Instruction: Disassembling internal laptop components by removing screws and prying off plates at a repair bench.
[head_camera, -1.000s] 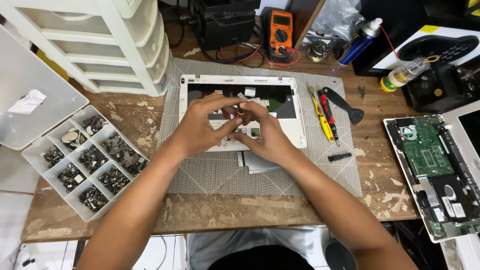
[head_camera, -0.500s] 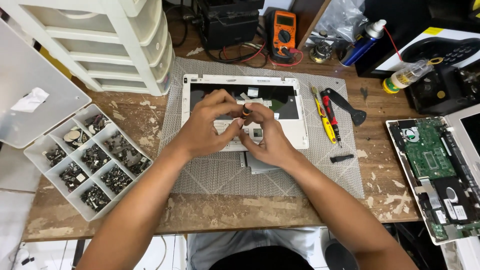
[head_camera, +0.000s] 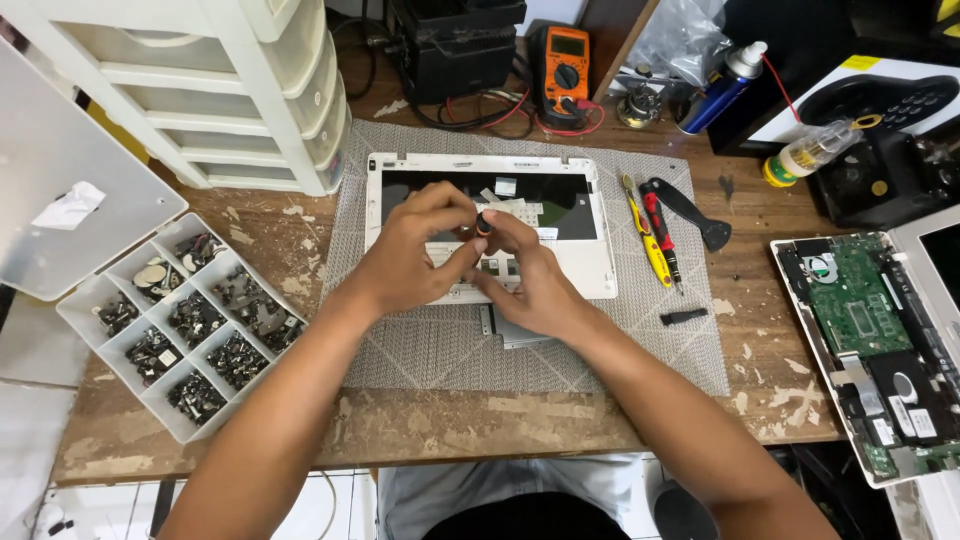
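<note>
My left hand (head_camera: 405, 260) and my right hand (head_camera: 535, 285) meet over a white laptop shell (head_camera: 595, 250) that lies open on a grey mat (head_camera: 420, 350). Between the fingertips of both hands sits a small round black piece with an orange ring (head_camera: 484, 222), seen end-on. It looks like the cap of a thin tool, and whatever is below it is hidden by my fingers. The shell's dark inner bay (head_camera: 545, 195) shows above my hands.
A clear compartment box of screws (head_camera: 170, 320) lies at the left, below a white drawer unit (head_camera: 230, 90). Yellow and red screwdrivers (head_camera: 652, 235), a black pry tool (head_camera: 690, 210) and a small black piece (head_camera: 683, 316) lie right of the shell. An opened laptop with a green board (head_camera: 865, 320) lies at the far right. An orange multimeter (head_camera: 565, 65) stands at the back.
Both hands have drawn closer together and slightly up over the shell. The fingertips now pinch the small black and orange piece, which was not visible a second ago.
</note>
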